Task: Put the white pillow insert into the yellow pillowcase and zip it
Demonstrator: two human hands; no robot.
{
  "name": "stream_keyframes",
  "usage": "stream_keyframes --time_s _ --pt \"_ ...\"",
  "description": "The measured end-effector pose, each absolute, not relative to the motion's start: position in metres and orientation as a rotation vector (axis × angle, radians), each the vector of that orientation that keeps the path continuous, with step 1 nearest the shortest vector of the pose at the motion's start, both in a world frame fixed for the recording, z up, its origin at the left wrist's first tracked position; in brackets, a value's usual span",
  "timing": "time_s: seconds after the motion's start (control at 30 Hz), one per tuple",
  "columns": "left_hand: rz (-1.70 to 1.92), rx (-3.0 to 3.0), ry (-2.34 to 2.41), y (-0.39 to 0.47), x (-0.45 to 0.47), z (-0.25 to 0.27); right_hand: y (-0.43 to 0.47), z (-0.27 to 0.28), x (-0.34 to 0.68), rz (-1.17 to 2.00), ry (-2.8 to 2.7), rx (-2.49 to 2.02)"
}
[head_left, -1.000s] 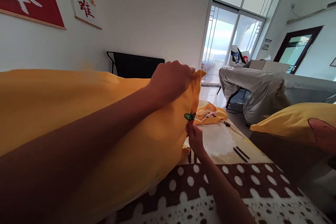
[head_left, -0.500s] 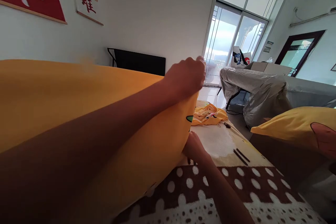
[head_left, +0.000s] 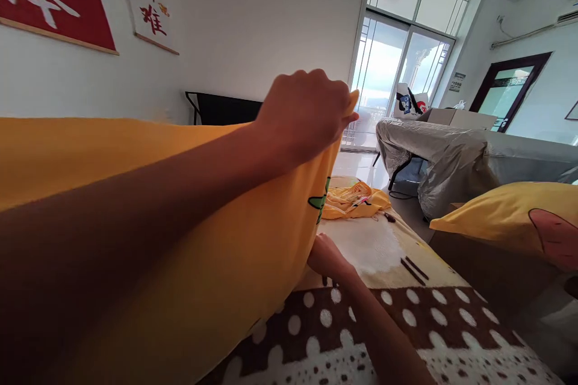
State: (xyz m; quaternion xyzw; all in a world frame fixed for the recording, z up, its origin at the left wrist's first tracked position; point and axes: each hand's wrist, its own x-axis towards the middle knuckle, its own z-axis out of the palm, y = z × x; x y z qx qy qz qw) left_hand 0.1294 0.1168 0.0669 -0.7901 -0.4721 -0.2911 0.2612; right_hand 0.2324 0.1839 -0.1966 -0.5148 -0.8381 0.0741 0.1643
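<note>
A large, bulging yellow pillowcase [head_left: 217, 240] with a green leaf-like print near its far edge fills the left side. Its upper corner is pinched in my left hand [head_left: 309, 108], which is closed with a tip of cloth poking out past the fingers. Lower on the same edge, my right hand [head_left: 329, 255] is closed around the cloth. The right fingers are mostly hidden behind the fabric. Whatever fills the pillowcase cannot be seen.
Beneath lies a brown and cream patterned blanket [head_left: 440, 319]. A crumpled yellow cloth [head_left: 356, 200] rests on it beyond my hands. To the right is another yellow pillow [head_left: 510, 210]. A plastic-covered table [head_left: 433, 138] with a cardboard box [head_left: 460, 117] stands farther back.
My left hand has risen slightly and moved a little left, and the cloth corner now shows above its fingers. My right hand has shifted slightly left and down. The pillowcase edge is stretched straighter.
</note>
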Motion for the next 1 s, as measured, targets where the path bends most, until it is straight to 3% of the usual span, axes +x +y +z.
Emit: stream_keyframes --time_s 0.17,0.4,0.67,0.83,1.0 --pt "-0.775 -1.859 -1.212 0.108 0.104 0.089 0.196 -0.206 0.236 0.31 -2.219 -1.394" --pt "-1.125 -1.757 -1.385 0.096 0.07 0.128 0.199 -0.208 0.245 0.526 -2.038 -1.248" --pt "-1.267 -1.755 -1.486 0.11 0.051 0.122 0.208 -0.217 0.275 0.975 -2.236 -1.119" --pt "-1.082 -1.926 -1.376 0.117 0.07 0.116 0.201 -0.197 0.293 1.006 -2.267 -0.979" --pt "-1.021 -2.053 -1.228 0.126 0.097 0.1 0.171 -0.161 0.275 0.784 -2.044 -0.696"
